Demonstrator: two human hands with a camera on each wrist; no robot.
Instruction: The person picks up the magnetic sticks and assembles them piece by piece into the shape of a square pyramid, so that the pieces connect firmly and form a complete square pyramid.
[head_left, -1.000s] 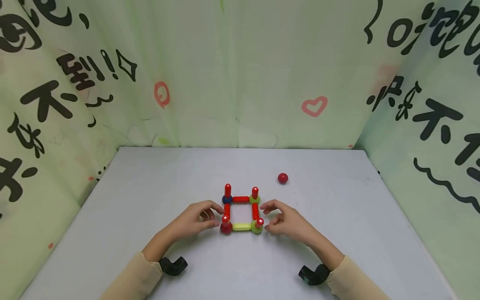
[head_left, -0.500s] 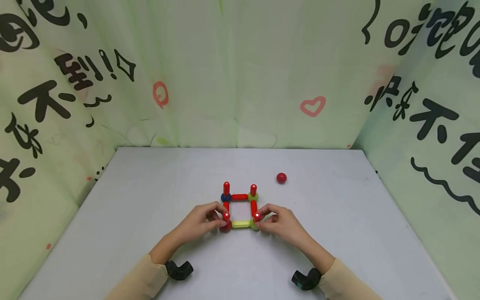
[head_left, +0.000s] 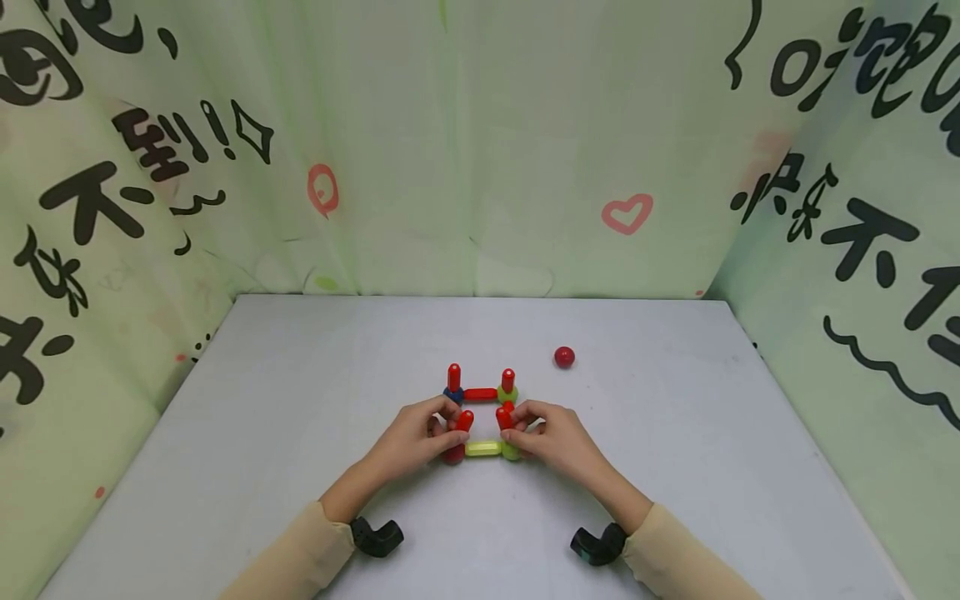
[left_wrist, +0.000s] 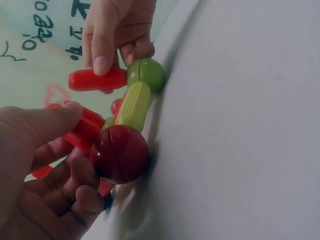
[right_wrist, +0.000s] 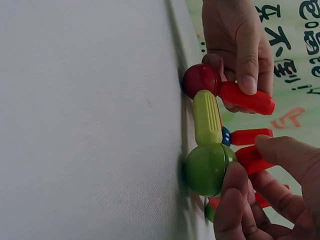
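Note:
A square frame of magnetic rods and balls (head_left: 481,421) lies on the grey table (head_left: 300,400). Its near side is a yellow-green rod (head_left: 483,448) between a dark red ball (head_left: 452,455) and a green ball (head_left: 511,452). My left hand (head_left: 447,425) pinches the red rod (head_left: 463,421) on the dark red ball (left_wrist: 120,153). My right hand (head_left: 517,421) pinches the red rod (head_left: 504,414) on the green ball (right_wrist: 207,169). Both held rods lean inward. Two more red rods (head_left: 453,377) stand upright at the far corners.
A loose red ball (head_left: 564,357) lies on the table to the right behind the frame. Printed green curtains (head_left: 480,150) close in the table at the back and on both sides. Black wrist mounts (head_left: 375,537) sit behind both hands.
Both hands moved in from beside the frame and took hold of the two near upright rods. Those rods now lean inward towards each other.

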